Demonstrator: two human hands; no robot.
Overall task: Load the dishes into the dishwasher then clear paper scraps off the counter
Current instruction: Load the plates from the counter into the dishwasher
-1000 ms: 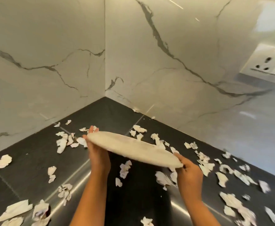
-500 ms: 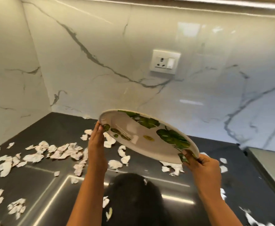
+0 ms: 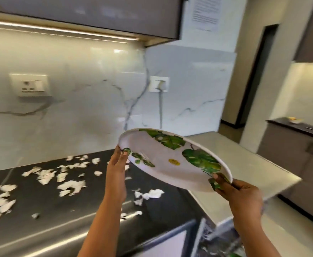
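Leaf-print plate (image 3: 170, 164) was held tilted in the air between both hands.
The left hand (image 3: 116, 164) pinched its left rim, thumb on the face; the right hand (image 3: 239, 191) gripped the near right rim, thumb on top. Below and to the left, torn paper scraps (image 3: 71, 187) lay scattered across the black counter (image 3: 40, 210), which met a marble backsplash (image 3: 77, 117).

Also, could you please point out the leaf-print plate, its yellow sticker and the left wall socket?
leaf-print plate (image 3: 161, 158), head view, on its white centre.
yellow sticker (image 3: 174, 161), head view, on its middle.
left wall socket (image 3: 30, 86), head view, on its faceplate.
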